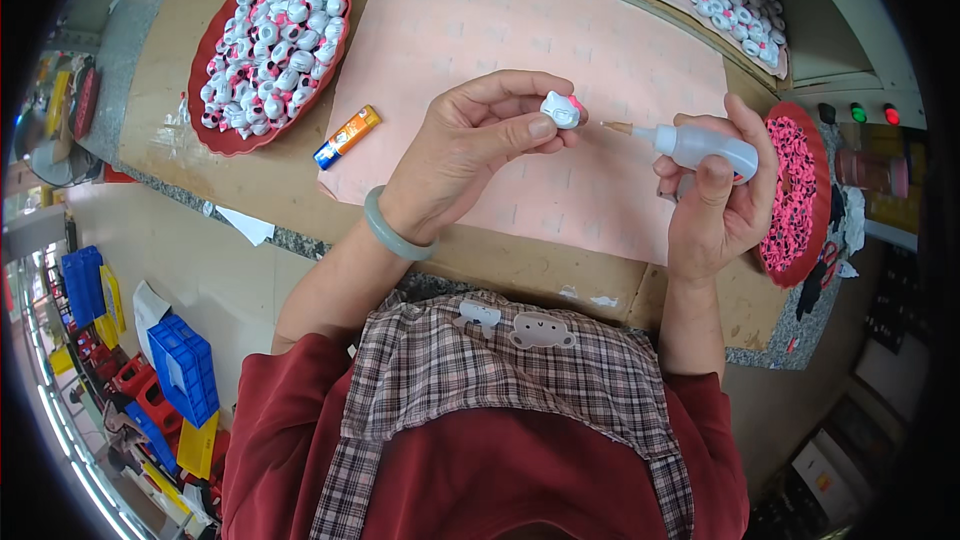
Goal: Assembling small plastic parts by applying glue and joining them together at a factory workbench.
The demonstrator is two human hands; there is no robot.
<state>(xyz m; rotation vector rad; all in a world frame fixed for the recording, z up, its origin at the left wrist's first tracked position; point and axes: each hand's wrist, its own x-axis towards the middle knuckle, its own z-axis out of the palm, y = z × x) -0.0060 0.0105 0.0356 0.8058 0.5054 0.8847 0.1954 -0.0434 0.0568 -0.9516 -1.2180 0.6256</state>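
Observation:
Between the thumb and fingers of my left hand (480, 135) is a small white cat-head figurine (561, 111) with a pink part on its upper right. My right hand (725, 195) grips a translucent squeeze bottle (705, 148) lying nearly level. Its narrow tip points left at the figurine, a short gap away. Both hands are above a pale pink sheet (480, 30). Left of it, a red scalloped tray (222, 143) is heaped with similar white and pink figurines (270, 50). Close to my right hand, another red tray (820, 180) holds many small pink and black pieces (790, 200).
An orange and blue stick-shaped tube (347, 138) lies at the sheet's left edge. At the back right, rows of white and grey pieces (735, 10) sit inside a framed box with coloured buttons (858, 114). Blue crates (182, 370) stand on the floor at left.

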